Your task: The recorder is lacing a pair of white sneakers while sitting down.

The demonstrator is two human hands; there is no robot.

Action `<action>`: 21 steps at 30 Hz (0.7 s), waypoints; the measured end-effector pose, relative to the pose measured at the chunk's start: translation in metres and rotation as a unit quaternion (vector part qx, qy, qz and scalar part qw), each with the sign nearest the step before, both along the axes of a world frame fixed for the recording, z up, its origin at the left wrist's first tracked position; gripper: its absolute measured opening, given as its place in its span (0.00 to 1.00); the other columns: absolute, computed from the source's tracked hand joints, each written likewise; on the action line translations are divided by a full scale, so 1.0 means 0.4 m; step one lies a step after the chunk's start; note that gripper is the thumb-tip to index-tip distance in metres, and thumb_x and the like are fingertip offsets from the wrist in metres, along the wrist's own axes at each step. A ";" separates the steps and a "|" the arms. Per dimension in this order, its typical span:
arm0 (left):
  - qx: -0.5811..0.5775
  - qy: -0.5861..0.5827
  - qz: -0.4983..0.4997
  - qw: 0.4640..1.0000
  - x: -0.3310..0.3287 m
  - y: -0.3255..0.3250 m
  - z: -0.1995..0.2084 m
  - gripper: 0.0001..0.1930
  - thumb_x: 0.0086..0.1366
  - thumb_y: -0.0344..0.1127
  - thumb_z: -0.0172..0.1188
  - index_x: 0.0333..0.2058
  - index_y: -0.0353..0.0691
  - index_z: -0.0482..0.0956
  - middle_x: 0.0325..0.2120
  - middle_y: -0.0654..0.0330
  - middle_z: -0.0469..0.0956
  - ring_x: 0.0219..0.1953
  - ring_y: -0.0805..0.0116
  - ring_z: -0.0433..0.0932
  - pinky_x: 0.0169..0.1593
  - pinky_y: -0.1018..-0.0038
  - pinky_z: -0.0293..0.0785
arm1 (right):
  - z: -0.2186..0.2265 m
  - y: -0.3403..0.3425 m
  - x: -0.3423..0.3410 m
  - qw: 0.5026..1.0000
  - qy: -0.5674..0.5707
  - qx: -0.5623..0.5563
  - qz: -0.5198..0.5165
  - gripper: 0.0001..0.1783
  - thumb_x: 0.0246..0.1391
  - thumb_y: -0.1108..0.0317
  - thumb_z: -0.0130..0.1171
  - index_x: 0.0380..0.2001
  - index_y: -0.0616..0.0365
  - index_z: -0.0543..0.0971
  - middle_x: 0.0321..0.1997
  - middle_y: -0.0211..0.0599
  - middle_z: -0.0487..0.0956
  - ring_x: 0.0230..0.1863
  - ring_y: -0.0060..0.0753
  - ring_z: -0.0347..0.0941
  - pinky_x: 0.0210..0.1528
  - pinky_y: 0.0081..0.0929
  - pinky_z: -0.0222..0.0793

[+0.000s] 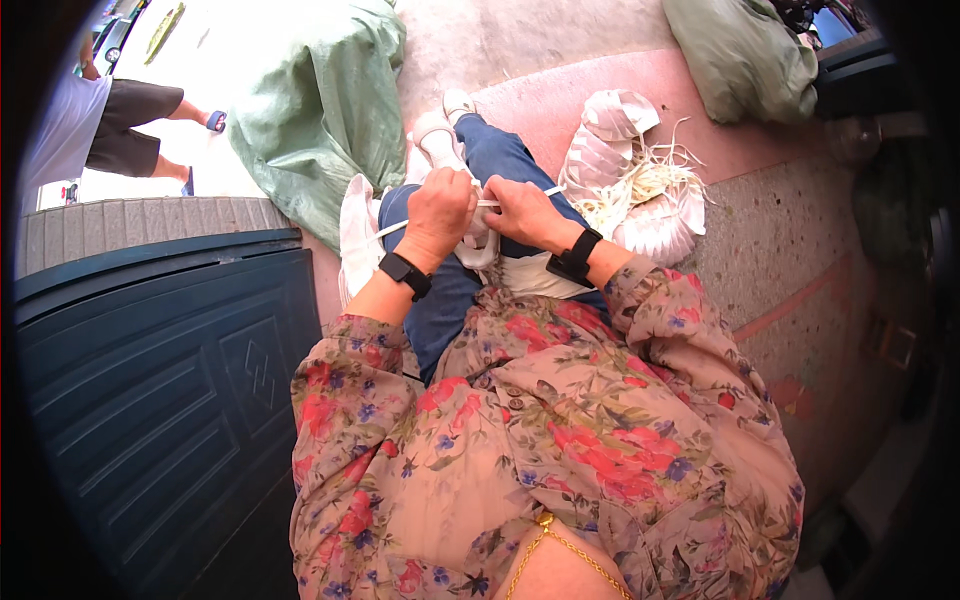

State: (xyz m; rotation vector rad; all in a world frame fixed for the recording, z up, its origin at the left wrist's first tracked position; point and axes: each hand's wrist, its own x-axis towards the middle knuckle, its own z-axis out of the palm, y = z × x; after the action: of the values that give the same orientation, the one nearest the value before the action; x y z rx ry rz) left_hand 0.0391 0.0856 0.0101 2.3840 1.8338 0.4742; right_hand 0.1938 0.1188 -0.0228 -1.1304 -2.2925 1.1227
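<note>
Over my lap, my left hand (pixel 440 212) and my right hand (pixel 525 213) are close together, fingers pinched on a white shoelace (pixel 487 203). Its loose ends stick out past both hands. Below the fingers lies a white shoe upper (pixel 480 240), partly covered by my hands. Beside my right leg rests a bundle of cream-white laces (pixel 650 185), on and between nested stacks of white shoe uppers (pixel 605 130). More white pieces (pixel 356 235) lie beside my left leg; their kind is hard to make out.
A large green sack (pixel 320 110) stands ahead on the left, another sack (pixel 745 60) ahead on the right. At left is a dark blue panelled door (pixel 170 380). Beyond it a person in dark shorts (pixel 125 125) is on the bright ground outside.
</note>
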 end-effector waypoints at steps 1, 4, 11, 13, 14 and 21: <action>0.029 -0.009 0.000 1.000 -0.008 -0.015 -0.002 0.06 0.48 0.32 0.54 0.25 0.38 0.68 0.23 0.56 0.69 0.29 0.58 0.71 0.29 0.67 0.70 | -0.006 -0.002 0.004 1.000 -0.001 -0.002 -0.001 0.12 0.40 0.66 0.55 0.29 0.58 0.68 0.26 0.47 0.74 0.34 0.51 0.70 0.35 0.41 0.63; 0.066 -0.022 0.007 0.998 -0.045 -0.055 -0.032 0.06 0.48 0.31 0.54 0.25 0.38 0.67 0.22 0.57 0.67 0.28 0.60 0.70 0.27 0.68 0.70 | -0.019 0.005 0.002 1.000 -0.007 0.006 -0.004 0.12 0.40 0.68 0.55 0.29 0.59 0.68 0.26 0.48 0.74 0.32 0.52 0.71 0.32 0.42 0.65; 0.084 -0.027 0.009 0.996 -0.049 -0.064 -0.020 0.07 0.47 0.30 0.54 0.27 0.38 0.69 0.22 0.58 0.67 0.28 0.61 0.70 0.27 0.69 0.70 | -0.010 0.011 0.005 1.000 0.003 0.008 0.026 0.10 0.41 0.68 0.53 0.30 0.60 0.70 0.27 0.48 0.74 0.33 0.50 0.71 0.34 0.39 0.65; 0.100 -0.038 0.007 0.994 -0.041 -0.060 -0.020 0.06 0.48 0.29 0.54 0.27 0.38 0.69 0.22 0.59 0.68 0.27 0.62 0.70 0.27 0.70 0.70 | -0.009 0.022 0.001 0.998 0.033 0.020 0.043 0.09 0.43 0.68 0.52 0.30 0.60 0.71 0.27 0.48 0.74 0.33 0.50 0.71 0.36 0.39 0.65; 0.100 -0.038 0.008 0.994 -0.037 -0.060 -0.022 0.06 0.48 0.29 0.54 0.27 0.38 0.69 0.22 0.59 0.68 0.27 0.62 0.70 0.27 0.70 0.70 | 0.006 0.031 -0.005 0.996 0.088 0.015 0.012 0.09 0.44 0.71 0.50 0.31 0.61 0.71 0.28 0.48 0.74 0.34 0.49 0.71 0.36 0.37 0.66; 0.115 -0.064 0.030 0.991 -0.018 -0.055 -0.029 0.05 0.50 0.28 0.52 0.29 0.38 0.70 0.23 0.58 0.70 0.27 0.61 0.71 0.26 0.70 0.70 | 0.013 0.068 -0.056 0.971 0.176 -0.119 0.110 0.11 0.49 0.75 0.48 0.38 0.63 0.72 0.32 0.42 0.75 0.36 0.32 0.72 0.39 0.24 0.66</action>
State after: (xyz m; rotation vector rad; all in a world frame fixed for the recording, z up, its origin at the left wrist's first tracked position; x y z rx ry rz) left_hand 0.0317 0.0635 -0.0015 2.3759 1.8901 0.8683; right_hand 0.1715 0.1458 -0.0176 -0.6889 -2.0768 1.5770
